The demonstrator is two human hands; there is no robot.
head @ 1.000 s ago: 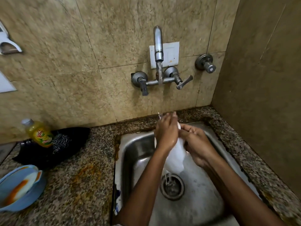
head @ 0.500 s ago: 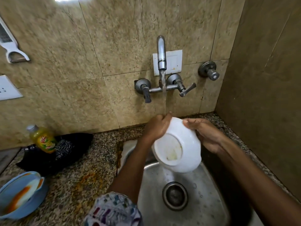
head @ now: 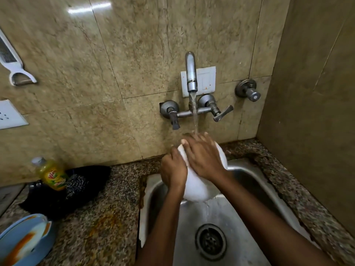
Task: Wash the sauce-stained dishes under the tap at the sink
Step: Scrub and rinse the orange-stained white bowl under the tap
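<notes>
A white bowl (head: pixel 194 186) is held over the steel sink (head: pixel 255 181), bottom facing the camera. The left hand (head: pixel 173 170) grips its left side, fingers curled round the rim. The right hand (head: pixel 203 156) lies spread across the bowl's back. Water from the tap (head: pixel 191 73) lands at the right fingertips (head: pixel 196 136). A sauce-stained blue dish (head: pixel 25 240) sits well left of both hands.
</notes>
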